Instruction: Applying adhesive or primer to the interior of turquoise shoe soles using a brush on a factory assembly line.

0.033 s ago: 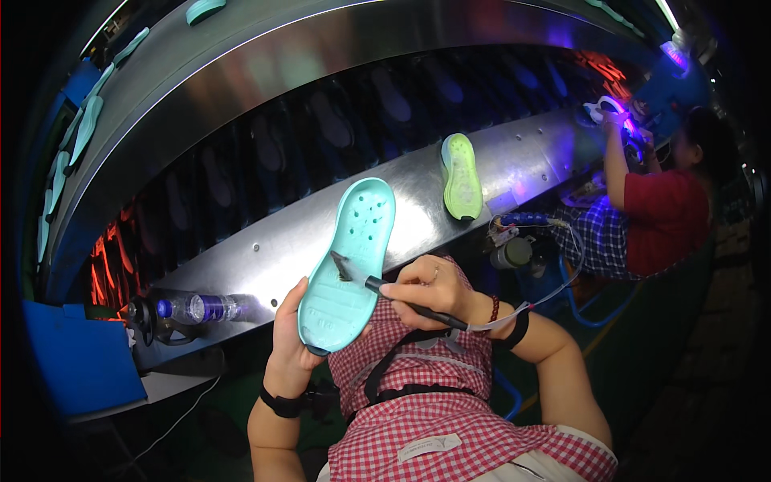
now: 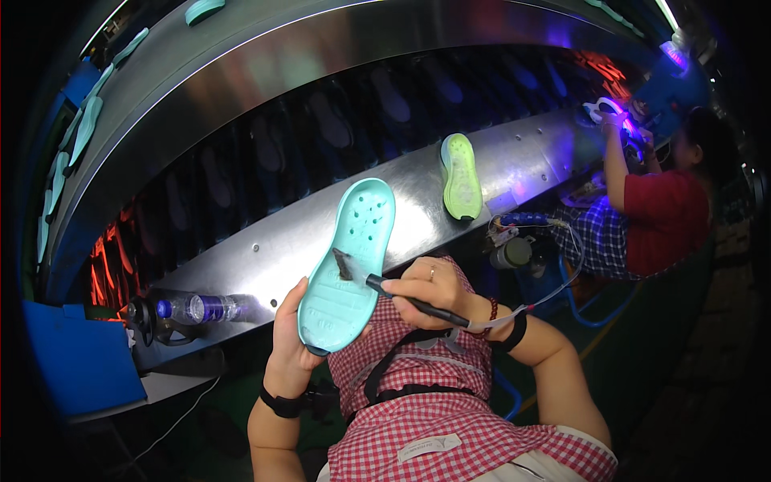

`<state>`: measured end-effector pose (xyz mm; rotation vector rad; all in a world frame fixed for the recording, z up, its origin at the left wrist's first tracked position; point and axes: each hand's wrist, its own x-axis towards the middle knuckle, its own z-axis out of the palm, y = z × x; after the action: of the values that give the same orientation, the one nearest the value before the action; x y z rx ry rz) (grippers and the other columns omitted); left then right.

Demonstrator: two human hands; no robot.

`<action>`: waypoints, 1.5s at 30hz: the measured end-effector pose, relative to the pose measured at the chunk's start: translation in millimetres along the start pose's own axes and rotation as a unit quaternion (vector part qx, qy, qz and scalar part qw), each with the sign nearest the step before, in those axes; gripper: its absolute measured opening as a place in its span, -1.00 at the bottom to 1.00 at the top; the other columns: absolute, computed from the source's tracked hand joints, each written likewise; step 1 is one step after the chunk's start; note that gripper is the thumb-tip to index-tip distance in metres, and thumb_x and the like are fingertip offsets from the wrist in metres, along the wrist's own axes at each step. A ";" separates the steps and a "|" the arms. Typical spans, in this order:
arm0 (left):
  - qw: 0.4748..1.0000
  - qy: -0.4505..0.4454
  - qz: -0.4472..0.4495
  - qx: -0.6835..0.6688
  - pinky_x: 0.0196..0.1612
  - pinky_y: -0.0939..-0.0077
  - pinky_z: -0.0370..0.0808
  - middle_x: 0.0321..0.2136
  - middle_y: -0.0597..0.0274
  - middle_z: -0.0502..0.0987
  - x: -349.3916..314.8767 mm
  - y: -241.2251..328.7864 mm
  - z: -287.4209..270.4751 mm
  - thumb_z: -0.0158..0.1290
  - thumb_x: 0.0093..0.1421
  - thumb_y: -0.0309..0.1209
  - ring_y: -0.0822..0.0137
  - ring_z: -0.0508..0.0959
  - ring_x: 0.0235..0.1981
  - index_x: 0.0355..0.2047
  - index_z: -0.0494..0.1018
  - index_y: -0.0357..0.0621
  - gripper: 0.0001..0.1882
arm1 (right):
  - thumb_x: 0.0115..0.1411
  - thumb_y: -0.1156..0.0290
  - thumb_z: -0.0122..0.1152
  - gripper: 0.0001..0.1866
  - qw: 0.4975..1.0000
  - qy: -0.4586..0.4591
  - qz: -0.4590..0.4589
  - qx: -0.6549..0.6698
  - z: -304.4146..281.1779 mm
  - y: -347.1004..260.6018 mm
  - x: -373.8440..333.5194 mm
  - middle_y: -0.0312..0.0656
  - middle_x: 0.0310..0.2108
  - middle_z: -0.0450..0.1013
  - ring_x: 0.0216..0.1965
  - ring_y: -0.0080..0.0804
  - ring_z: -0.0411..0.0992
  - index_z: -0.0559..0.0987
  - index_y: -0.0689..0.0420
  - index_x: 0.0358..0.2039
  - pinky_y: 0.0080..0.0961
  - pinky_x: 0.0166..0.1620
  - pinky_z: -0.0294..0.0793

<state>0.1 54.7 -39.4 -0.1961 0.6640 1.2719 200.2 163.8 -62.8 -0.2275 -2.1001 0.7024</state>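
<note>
My left hand [image 2: 291, 331] grips a teal shoe sole [image 2: 337, 301] by its heel end, the inner face turned up and the toe end pointing away. Small holes dot its front half, and a dark patch sits at the heel's tip. Between the fingers of my right hand [image 2: 434, 291] is a black-handled brush [image 2: 442, 314] with a clear tube running from its rear end. Its dark bristles lie on the middle of the sole. Farther off to the right, a yellow-green sole [image 2: 462, 178] rests alone on the metal ledge.
Beyond the metal ledge [image 2: 277, 241], dark slots of a long machine hold several soles. Plastic bottles [image 2: 213, 308] lie at the ledge's left end. More teal soles [image 2: 87, 128] line the upper left. To the right, a person in red [image 2: 662, 213] works under violet light. A jar [image 2: 512, 254] stands nearer.
The brush tip has shifted very slightly on the sole, with a small movement of my right hand. My left hand and the teal sole stay in place.
</note>
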 end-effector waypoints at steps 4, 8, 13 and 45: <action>1.000 -0.004 -0.011 -0.005 -0.21 -0.28 0.41 -0.02 -0.14 0.32 1.8 -0.4 5.1 -0.30 0.22 -0.07 -0.13 0.42 -0.09 0.07 0.18 -0.21 -0.46 | 0.05 0.57 0.07 -0.79 0.969 0.082 0.189 0.140 15.7 -14.4 -8.5 -0.19 -0.58 0.39 -0.63 -0.52 0.34 0.47 0.30 -0.26 -0.68 -0.57 0.29; 1.000 0.017 -0.016 -0.007 -0.20 -0.23 0.41 -0.02 -0.11 0.32 1.5 -0.8 7.7 -0.31 0.22 -0.06 -0.10 0.43 -0.10 0.07 0.19 -0.17 -0.46 | 0.19 0.47 -0.06 -0.80 0.840 0.153 0.379 0.358 25.8 -20.1 -6.1 -0.26 -0.60 0.40 -0.64 -0.64 0.31 0.41 0.30 -0.22 -0.73 -0.56 0.29; 1.000 0.024 -0.009 -0.005 -0.18 -0.18 0.42 -0.04 -0.10 0.34 3.3 -1.0 8.3 -0.34 0.22 -0.04 -0.09 0.43 -0.11 0.05 0.22 -0.17 -0.45 | 0.20 0.41 -0.13 -0.78 0.678 0.230 0.482 0.505 19.4 -23.3 -0.3 -0.21 -0.63 0.37 -0.69 -0.64 0.24 0.38 0.29 -0.23 -0.73 -0.61 0.25; 0.968 0.068 0.198 0.137 -0.07 0.31 0.44 -0.15 0.04 0.43 37.4 -9.6 -9.5 -0.23 0.24 -0.19 0.17 0.50 -0.18 -0.02 0.26 -0.25 -0.57 | -0.09 0.50 0.18 -0.65 0.983 0.049 0.175 0.022 52.6 2.2 10.7 0.01 -0.34 0.50 -0.33 -0.18 0.48 0.51 0.34 -0.22 -0.43 -0.20 0.37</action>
<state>10.9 77.6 -70.0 0.0835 1.0259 1.5377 151.6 149.1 -80.3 -0.6053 -1.9673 0.9218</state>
